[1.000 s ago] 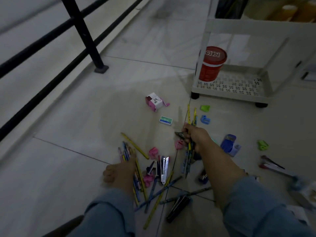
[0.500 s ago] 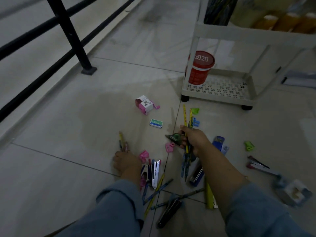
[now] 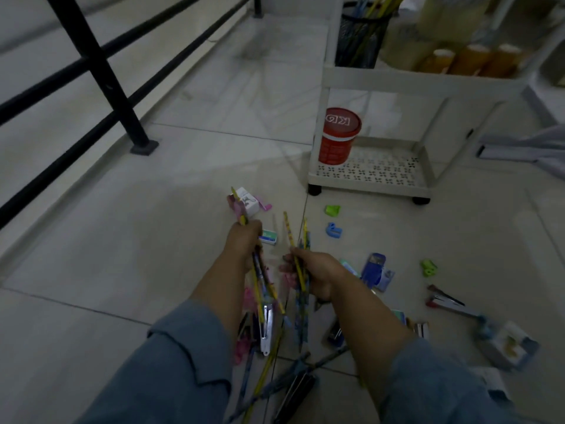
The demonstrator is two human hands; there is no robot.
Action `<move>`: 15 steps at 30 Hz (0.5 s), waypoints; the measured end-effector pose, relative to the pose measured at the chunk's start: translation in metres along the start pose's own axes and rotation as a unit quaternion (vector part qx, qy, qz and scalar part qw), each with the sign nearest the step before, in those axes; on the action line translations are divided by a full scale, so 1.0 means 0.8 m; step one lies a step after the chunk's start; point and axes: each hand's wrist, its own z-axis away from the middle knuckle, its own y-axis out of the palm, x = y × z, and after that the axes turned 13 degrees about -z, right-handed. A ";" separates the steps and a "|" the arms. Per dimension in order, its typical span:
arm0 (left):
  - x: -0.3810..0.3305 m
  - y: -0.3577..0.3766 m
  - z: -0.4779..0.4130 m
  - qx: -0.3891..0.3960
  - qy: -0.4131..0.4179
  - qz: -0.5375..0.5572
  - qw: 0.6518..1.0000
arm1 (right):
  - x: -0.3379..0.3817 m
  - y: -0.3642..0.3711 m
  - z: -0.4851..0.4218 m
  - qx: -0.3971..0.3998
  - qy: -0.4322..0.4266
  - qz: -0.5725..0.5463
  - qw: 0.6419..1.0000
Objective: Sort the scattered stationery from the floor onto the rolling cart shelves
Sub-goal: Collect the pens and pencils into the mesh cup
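My left hand (image 3: 243, 243) grips a bundle of pencils (image 3: 260, 280), lifted above the floor. My right hand (image 3: 318, 275) grips a second bundle of pencils (image 3: 301, 255) just to its right. Below both hands, more pencils, a white stapler (image 3: 267, 328) and pink pieces lie scattered on the tiles. The white rolling cart (image 3: 371, 179) stands ahead on the right. A red tub (image 3: 337, 136) sits on its bottom shelf, and a black mesh pencil cup (image 3: 357, 38) holding pencils stands on the shelf above.
Green (image 3: 332, 210) and blue (image 3: 334, 230) sharpeners, a blue stapler (image 3: 376, 270), a lime clip (image 3: 428, 267), an eraser (image 3: 269, 237) and a pink-and-white box (image 3: 248, 201) lie between me and the cart. A black railing (image 3: 101, 71) runs along the left. Boxes lie at the right.
My left hand has risen from the floor with a bundle of pencils and come next to my right hand. The view has tilted up, showing the cart's upper shelf.
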 end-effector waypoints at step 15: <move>0.043 0.089 0.017 0.105 -0.148 0.247 0.952 | 0.013 -0.022 0.023 -0.056 -0.133 0.195 0.970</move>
